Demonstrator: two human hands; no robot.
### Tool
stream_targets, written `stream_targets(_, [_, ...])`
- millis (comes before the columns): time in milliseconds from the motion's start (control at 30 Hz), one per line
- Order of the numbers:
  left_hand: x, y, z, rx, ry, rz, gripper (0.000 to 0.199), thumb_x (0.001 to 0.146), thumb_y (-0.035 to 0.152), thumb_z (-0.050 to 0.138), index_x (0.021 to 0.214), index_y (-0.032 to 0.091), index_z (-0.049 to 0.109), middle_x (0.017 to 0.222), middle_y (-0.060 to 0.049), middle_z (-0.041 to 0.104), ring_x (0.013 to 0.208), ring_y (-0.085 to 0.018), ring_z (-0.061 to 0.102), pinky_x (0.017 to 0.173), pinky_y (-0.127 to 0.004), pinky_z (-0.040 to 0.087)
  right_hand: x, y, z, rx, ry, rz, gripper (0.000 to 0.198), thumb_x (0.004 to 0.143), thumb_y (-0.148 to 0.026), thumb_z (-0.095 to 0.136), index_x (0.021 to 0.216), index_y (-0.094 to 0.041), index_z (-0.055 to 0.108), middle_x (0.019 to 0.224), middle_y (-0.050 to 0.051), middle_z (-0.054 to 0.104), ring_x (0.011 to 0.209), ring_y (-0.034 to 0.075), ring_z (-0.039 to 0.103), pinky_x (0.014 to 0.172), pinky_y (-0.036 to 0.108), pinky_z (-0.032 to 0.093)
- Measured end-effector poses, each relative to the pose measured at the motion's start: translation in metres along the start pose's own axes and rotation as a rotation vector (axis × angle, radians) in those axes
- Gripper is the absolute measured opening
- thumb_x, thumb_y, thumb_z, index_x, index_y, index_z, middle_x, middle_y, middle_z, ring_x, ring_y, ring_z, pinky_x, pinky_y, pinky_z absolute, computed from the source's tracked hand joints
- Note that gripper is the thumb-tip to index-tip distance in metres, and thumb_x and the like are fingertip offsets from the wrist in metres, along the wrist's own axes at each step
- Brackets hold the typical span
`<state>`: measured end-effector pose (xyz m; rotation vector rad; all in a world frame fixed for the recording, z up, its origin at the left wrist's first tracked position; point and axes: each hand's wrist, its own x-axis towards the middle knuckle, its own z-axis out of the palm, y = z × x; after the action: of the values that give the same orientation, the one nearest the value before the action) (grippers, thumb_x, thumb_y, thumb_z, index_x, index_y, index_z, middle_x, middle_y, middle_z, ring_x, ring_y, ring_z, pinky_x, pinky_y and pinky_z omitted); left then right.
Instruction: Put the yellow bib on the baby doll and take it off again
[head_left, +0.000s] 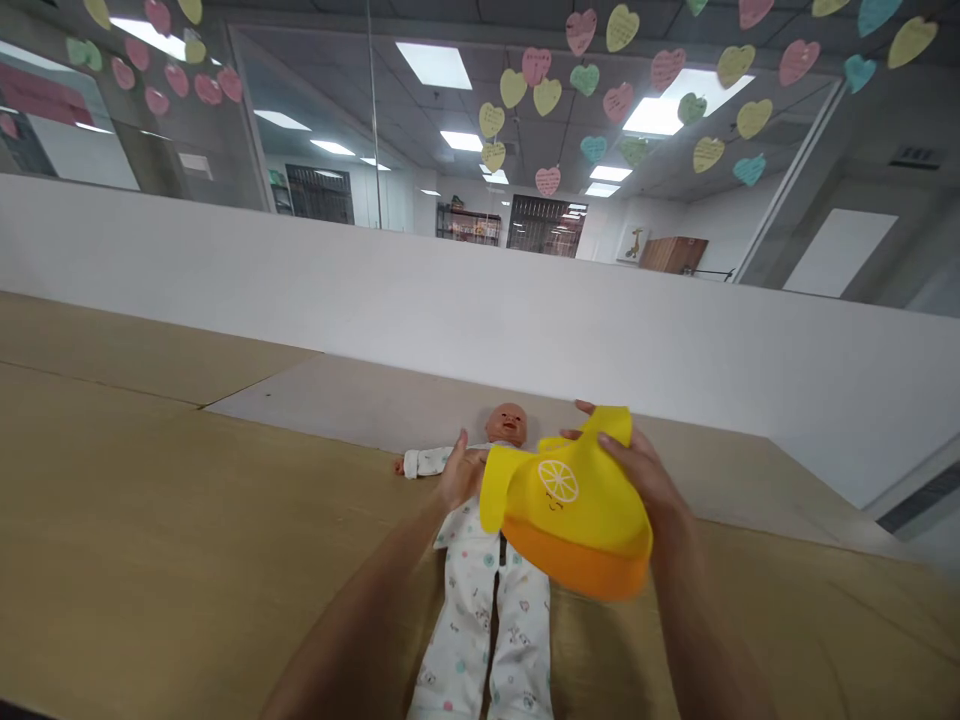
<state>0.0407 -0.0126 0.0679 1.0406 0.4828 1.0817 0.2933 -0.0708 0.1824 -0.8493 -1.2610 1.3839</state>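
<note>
We hold the yellow bib above the legs and body of the doll, which lies on its back in white patterned clothes. The grip of our right hand is clamped on the bib. Our left hand is at its other end; whether this grip is closed, we cannot tell.

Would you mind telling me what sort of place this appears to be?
It may be an indoor childcare or training room: a baby doll lies on a tan surface, a yellow-and-orange bib is held above it, and heart-shaped notes dot the glass behind.
</note>
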Motion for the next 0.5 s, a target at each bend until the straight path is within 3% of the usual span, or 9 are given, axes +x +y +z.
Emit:
stream_targets(100, [-0.012,-0.002,-0.004,-0.032,-0.069,0.038,0.083,0.071,0.079,0.053,0.116,0.011,0.066,0.129,-0.019,0.064,0.13,-0.038,0.05,0.103,-0.046,0.042,0.018,0.007,0.016,0.066,-0.03,0.001,0.077,0.076,-0.041,0.073,0.143,-0.024,0.042,0.108,0.01,0.073,0.094,0.027,0.071,0.084,0.041,0.056])
stream_targets(167, [-0.023,-0.006,-0.012,0.017,-0.089,0.058,0.08,0.063,0.061,0.074,0.128,0.016,0.059,0.131,-0.016,0.063,0.129,-0.038,0.052,0.103,-0.046,0.042,0.027,0.011,0.021,0.094,-0.037,0.023,0.077,0.075,-0.043,0.073,0.143,-0.024,0.042,0.108,0.01,0.073,0.094,0.026,0.071,0.084,0.04,0.056])
stream_targets(233, [-0.029,-0.009,-0.018,0.057,-0.089,0.072,0.09,0.053,0.044,0.085,0.135,0.021,0.053,0.131,-0.015,0.064,0.126,-0.038,0.054,0.101,-0.047,0.043,0.035,0.013,0.024,0.125,-0.04,0.047,0.077,0.075,-0.044,0.073,0.143,-0.023,0.043,0.108,0.01,0.073,0.094,0.026,0.071,0.084,0.039,0.056])
stream_targets(333, [-0.029,-0.008,-0.016,0.167,-0.029,0.109,0.087,0.051,0.031,0.086,0.132,0.024,0.056,0.135,-0.012,0.062,0.127,-0.036,0.053,0.1,-0.044,0.046,0.043,0.016,0.028,0.149,-0.06,0.053,0.079,0.075,-0.048,0.072,0.143,-0.022,0.044,0.111,0.011,0.072,0.097,0.026,0.07,0.085,0.039,0.055])
stream_targets(500, [-0.016,0.001,0.001,0.399,0.176,0.219,0.045,0.071,0.029,0.073,0.114,0.018,0.069,0.124,-0.011,0.068,0.116,-0.031,0.06,0.1,-0.042,0.047,0.051,0.018,0.038,0.092,-0.108,-0.002,0.08,0.076,-0.052,0.071,0.145,-0.025,0.041,0.114,0.009,0.07,0.097,0.026,0.069,0.088,0.042,0.054])
